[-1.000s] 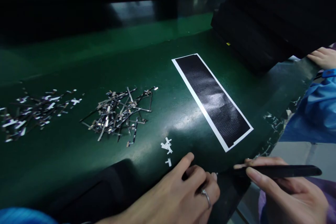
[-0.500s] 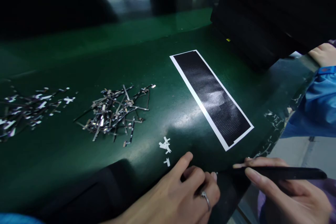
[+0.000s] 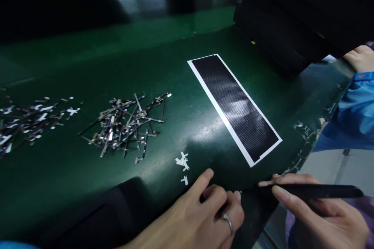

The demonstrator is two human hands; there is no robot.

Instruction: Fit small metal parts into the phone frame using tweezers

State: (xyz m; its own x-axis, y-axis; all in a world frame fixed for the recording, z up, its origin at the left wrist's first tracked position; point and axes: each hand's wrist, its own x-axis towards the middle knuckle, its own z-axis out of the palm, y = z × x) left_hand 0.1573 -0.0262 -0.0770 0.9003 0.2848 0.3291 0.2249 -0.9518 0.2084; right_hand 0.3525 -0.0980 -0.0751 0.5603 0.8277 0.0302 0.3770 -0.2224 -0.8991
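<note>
My left hand [image 3: 207, 214], with a ring on one finger, is at the table's near edge. Its index finger points forward and the other fingers curl around something small, of which only a tiny tip shows. In my right hand [image 3: 318, 210] is a black tool [image 3: 321, 191], like tweezers, pinched between thumb and fingers and pointing left. Small white pieces [image 3: 182, 161] lie just beyond my left hand. Farther off, a black sheet with a white border [image 3: 235, 105] rests on the green table [image 3: 172, 124].
A tangled pile of thin flex strips [image 3: 125, 124] lies left of centre, and another pile [image 3: 32, 120] at the far left. Dark cloth or a bag [image 3: 280, 27] is at the back right. Another person's blue sleeve [image 3: 350, 116] reaches the table's right edge.
The view has shifted very slightly, so the piles appear a little farther left. Both hands keep nearly the same pose and hold.
</note>
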